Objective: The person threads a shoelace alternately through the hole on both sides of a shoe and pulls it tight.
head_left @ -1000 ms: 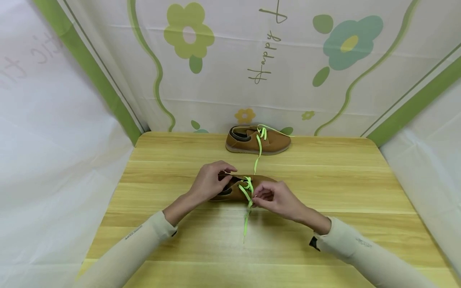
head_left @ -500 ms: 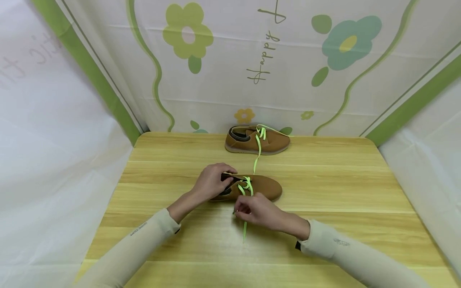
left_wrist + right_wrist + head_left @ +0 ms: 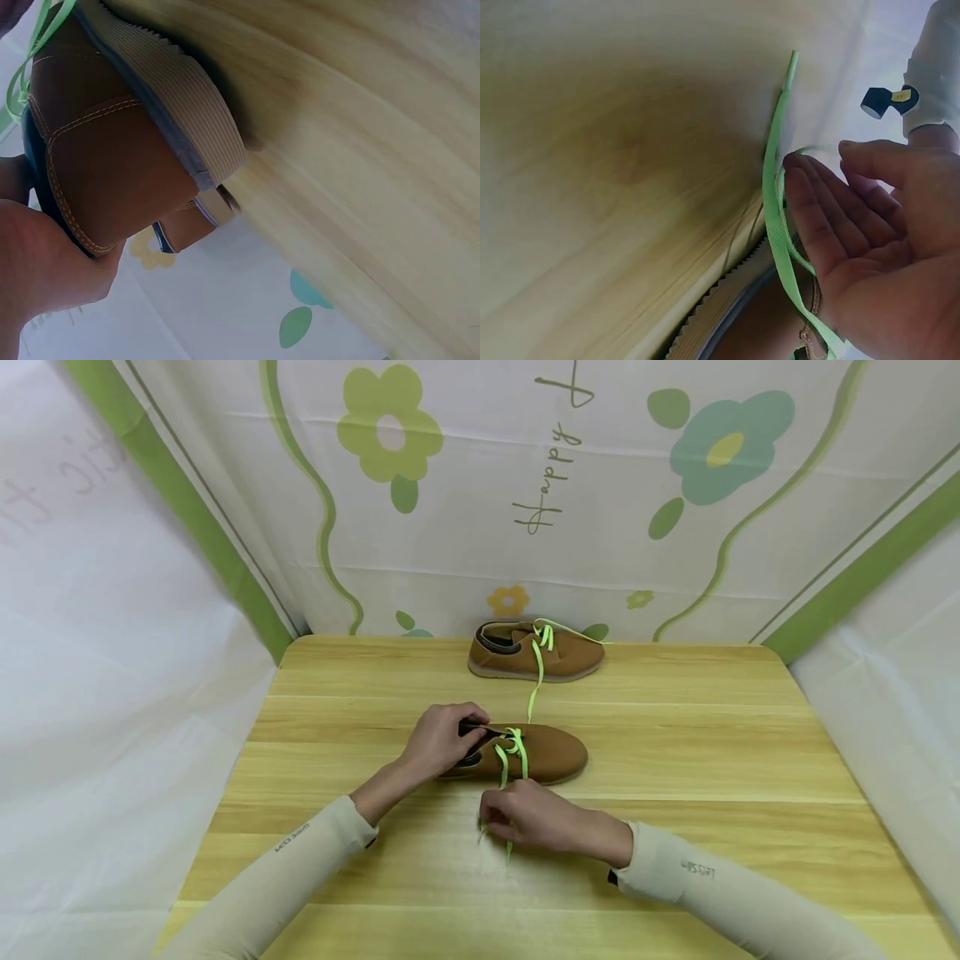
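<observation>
A brown shoe (image 3: pixel 555 752) with bright green laces (image 3: pixel 524 764) lies on the wooden table, toe pointing right. At its opening, my left hand (image 3: pixel 435 739) grips the upper; the left wrist view has the shoe's stitched heel (image 3: pixel 112 165) close up, with part of that hand hidden behind it. My right hand (image 3: pixel 536 817) hovers over the table at the shoe's near side. In the right wrist view, its fingers (image 3: pixel 832 206) are extended and the thumb stands apart from them. One green lace end (image 3: pixel 776 202) runs beside the fingertips, and another passes behind them.
A second brown shoe (image 3: pixel 573 662) with green laces stands at the table's back edge, one lace (image 3: pixel 535 689) trailing toward the nearer shoe. A white curtain (image 3: pixel 480 510) with printed flowers hangs behind the wooden table (image 3: pixel 712 752), and white sheets flank both sides.
My right hand has moved left and toward me from the laces, uncovering the shoe's toe. A lace end now hangs beside its fingertips. The left hand stays nearly still at the shoe's opening.
</observation>
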{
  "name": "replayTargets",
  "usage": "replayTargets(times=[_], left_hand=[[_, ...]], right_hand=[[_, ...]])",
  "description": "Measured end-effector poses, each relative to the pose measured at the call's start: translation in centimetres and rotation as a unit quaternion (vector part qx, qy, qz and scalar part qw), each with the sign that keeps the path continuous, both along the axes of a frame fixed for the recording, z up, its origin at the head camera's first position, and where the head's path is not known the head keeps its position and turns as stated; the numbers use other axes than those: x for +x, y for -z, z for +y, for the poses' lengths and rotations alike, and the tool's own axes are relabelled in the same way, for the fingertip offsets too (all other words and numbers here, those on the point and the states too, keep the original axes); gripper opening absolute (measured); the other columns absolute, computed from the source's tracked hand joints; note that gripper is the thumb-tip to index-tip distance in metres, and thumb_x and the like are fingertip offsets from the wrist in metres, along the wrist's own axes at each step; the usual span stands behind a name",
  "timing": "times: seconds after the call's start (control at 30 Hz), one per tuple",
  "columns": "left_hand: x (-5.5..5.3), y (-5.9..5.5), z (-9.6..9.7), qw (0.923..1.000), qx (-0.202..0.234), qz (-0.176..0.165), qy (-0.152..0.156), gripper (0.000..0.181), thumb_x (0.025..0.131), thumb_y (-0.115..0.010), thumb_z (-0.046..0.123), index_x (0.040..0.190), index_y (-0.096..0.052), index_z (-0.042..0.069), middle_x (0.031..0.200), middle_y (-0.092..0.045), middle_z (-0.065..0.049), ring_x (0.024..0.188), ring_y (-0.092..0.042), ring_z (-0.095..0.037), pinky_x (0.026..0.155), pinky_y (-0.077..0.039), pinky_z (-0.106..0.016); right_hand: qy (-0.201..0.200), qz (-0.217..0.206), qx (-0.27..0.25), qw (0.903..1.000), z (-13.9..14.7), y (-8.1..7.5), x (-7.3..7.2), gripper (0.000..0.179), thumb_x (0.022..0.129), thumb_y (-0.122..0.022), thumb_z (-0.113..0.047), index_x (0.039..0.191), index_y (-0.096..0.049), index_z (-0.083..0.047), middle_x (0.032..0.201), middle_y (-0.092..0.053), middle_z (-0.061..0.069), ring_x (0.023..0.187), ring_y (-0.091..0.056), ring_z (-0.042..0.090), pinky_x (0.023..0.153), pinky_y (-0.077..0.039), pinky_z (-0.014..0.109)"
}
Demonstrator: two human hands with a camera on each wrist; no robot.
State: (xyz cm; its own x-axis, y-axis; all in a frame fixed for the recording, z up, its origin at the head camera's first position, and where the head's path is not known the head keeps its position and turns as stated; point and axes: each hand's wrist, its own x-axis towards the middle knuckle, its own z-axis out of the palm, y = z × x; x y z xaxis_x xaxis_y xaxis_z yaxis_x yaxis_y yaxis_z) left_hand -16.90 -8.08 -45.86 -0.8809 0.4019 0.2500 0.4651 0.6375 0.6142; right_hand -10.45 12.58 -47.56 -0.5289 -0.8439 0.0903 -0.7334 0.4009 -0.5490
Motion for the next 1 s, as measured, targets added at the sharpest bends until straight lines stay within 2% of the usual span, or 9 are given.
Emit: replayTargets(times=[0.13, 0.27, 0.47, 0.57, 0.67, 0.83, 1.0], left_hand=[[0.0, 0.0, -0.1, 1.0000, 0.003, -0.003, -0.001, 0.007, 0.095, -0.081, 0.011, 0.102, -0.080, 0.013, 0.098, -0.081, -0.002, 0.092, -0.076, -0.021, 0.082, -0.060, -0.041], [0.0, 0.0, -0.2, 1.0000, -0.002, -0.005, 0.001, 0.005, 0.098, -0.078, 0.013, 0.102, -0.081, 0.014, 0.099, -0.081, 0.000, 0.091, -0.076, -0.019, 0.082, -0.060, -0.040], [0.0, 0.1, -0.2, 0.9999, -0.008, 0.002, 0.007, 0.008, 0.099, -0.077, 0.014, 0.103, -0.083, 0.013, 0.101, -0.081, -0.001, 0.093, -0.077, -0.020, 0.082, -0.060, -0.041], [0.0, 0.2, -0.2, 0.9999, -0.008, 0.006, 0.009, 0.008, 0.099, -0.077, 0.015, 0.103, -0.083, 0.012, 0.102, -0.081, -0.001, 0.093, -0.077, -0.020, 0.082, -0.061, -0.041], [0.0, 0.2, -0.1, 0.9999, -0.009, 0.005, 0.008, 0.008, 0.099, -0.076, 0.016, 0.103, -0.083, 0.013, 0.102, -0.081, -0.001, 0.093, -0.077, -0.020, 0.082, -0.060, -0.041], [0.0, 0.2, -0.2, 0.9999, -0.010, 0.007, 0.008, 0.009, 0.100, -0.076, 0.017, 0.103, -0.083, 0.013, 0.102, -0.081, 0.000, 0.093, -0.077, -0.019, 0.081, -0.061, -0.040], [0.0, 0.4, -0.2, 0.9999, -0.010, 0.011, 0.009, 0.009, 0.100, -0.075, 0.016, 0.103, -0.083, 0.013, 0.102, -0.081, 0.000, 0.093, -0.077, -0.018, 0.081, -0.061, -0.039]], right_hand=[[-0.020, -0.007, 0.014, 0.9997, 0.2, 0.1, 0.0, 0.007, 0.095, -0.076, -0.006, 0.093, -0.072, -0.012, 0.083, -0.070, -0.010, 0.072, -0.055, -0.007, 0.068, -0.046, 0.012], [-0.049, 0.004, 0.031, 0.9983, 0.6, 0.1, 0.0, 0.003, 0.096, -0.076, -0.009, 0.097, -0.074, -0.011, 0.089, -0.073, -0.008, 0.079, -0.059, -0.006, 0.075, -0.049, 0.014], [-0.100, 0.051, 0.057, 0.9920, 1.2, -0.2, 0.1, 0.013, 0.094, -0.076, -0.007, 0.106, -0.077, -0.011, 0.107, -0.076, -0.005, 0.102, -0.068, 0.001, 0.091, -0.054, 0.020], [-0.125, 0.094, 0.060, 0.9859, 1.6, -0.1, 0.1, 0.020, 0.088, -0.077, -0.001, 0.105, -0.078, -0.011, 0.112, -0.076, -0.002, 0.110, -0.070, 0.009, 0.096, -0.055, 0.025], [-0.138, 0.148, 0.061, 0.9774, 1.8, 0.1, 0.2, 0.025, 0.083, -0.077, 0.002, 0.102, -0.078, -0.013, 0.113, -0.074, -0.002, 0.108, -0.070, 0.014, 0.095, -0.055, 0.029], [-0.135, 0.235, 0.069, 0.9601, 1.8, 0.5, 0.4, 0.012, 0.091, -0.075, -0.004, 0.095, -0.073, -0.016, 0.103, -0.067, -0.005, 0.094, -0.066, 0.011, 0.091, -0.054, 0.032], [-0.127, 0.307, 0.083, 0.9395, 1.9, 1.1, 0.5, 0.011, 0.094, -0.075, -0.014, 0.087, -0.069, -0.019, 0.087, -0.058, -0.009, 0.084, -0.062, 0.008, 0.090, -0.051, 0.032]])
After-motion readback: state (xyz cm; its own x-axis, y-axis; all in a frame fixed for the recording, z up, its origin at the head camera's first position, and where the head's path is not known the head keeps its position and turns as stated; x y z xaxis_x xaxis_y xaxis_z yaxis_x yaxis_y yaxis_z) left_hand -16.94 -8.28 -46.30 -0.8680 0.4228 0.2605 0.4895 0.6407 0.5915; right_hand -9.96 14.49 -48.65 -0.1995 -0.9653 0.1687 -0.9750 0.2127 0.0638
